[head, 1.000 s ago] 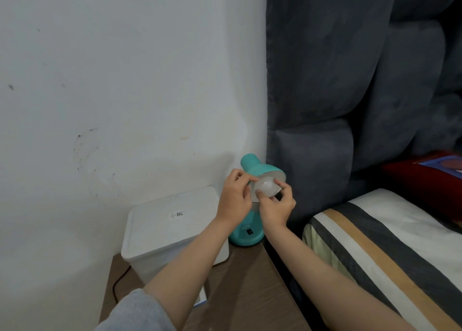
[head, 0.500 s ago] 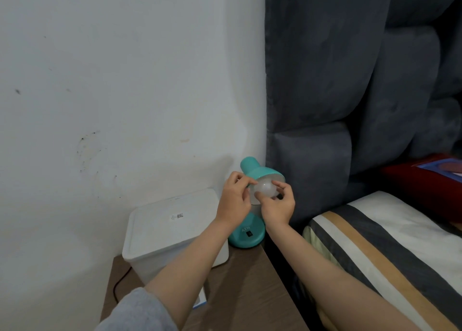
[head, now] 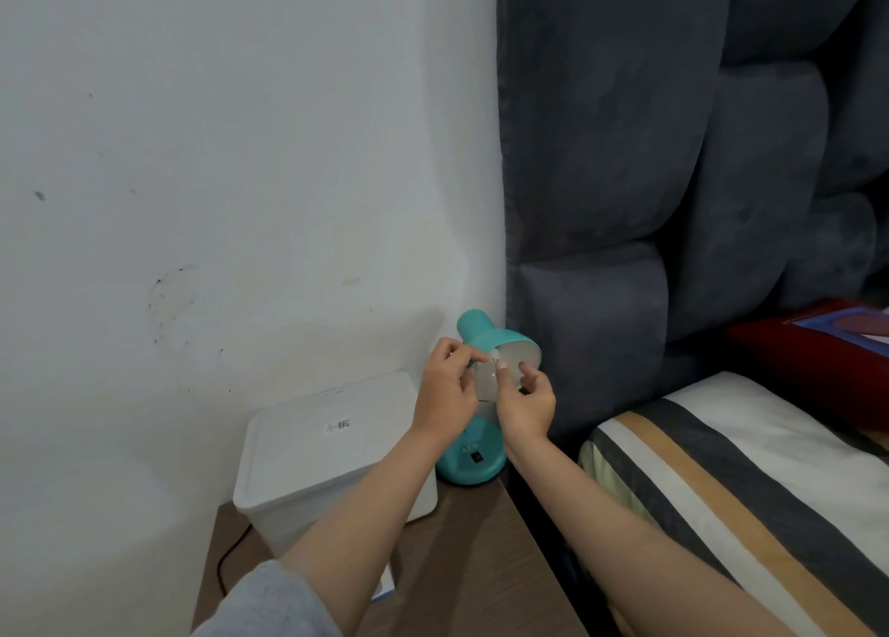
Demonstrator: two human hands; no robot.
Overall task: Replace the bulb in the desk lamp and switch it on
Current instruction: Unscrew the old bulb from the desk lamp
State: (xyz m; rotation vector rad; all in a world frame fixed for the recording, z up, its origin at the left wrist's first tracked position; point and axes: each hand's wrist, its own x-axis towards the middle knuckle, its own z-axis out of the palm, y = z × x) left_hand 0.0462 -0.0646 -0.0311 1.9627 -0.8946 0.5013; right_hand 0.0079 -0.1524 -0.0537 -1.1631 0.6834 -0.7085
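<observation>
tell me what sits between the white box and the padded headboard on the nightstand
The teal desk lamp stands between the white box and the headboard, seen from the head view.

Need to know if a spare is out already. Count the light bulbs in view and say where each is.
1. A white bulb sits at the mouth of the teal lamp shade, between the left hand and right hand. Others could be hidden inside the lidded white box.

Glossy teal lamp [head: 474, 458], perhaps painted metal; frosted bulb [head: 485, 380]; matt plastic box [head: 308, 463]; wood-grain table [head: 476, 554].
</observation>
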